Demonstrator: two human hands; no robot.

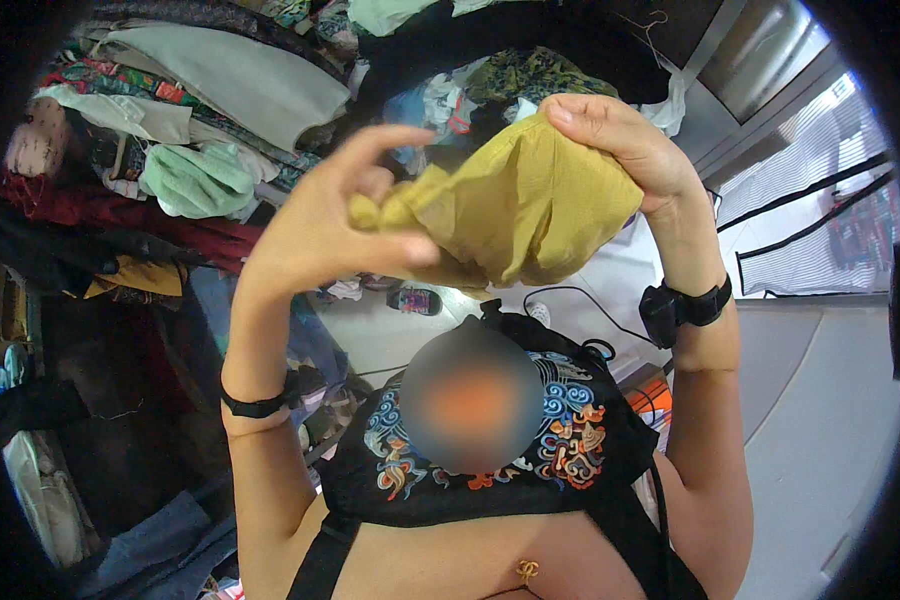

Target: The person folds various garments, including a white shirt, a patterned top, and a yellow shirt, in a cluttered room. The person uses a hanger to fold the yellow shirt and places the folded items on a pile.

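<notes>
Hands raised, left hand (335, 215) and right hand (620, 140) gripping mustard-yellow cloth (525, 205), clothes pile (190, 110) behind.

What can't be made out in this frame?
Head view only:
- Yellow cloth: bunched between the left hand and right hand, so its kind and full shape are hidden.
- Black embroidered garment: middle blurred out.
- Clothes pile: bent by the fisheye rim, single pieces unclear.
</notes>
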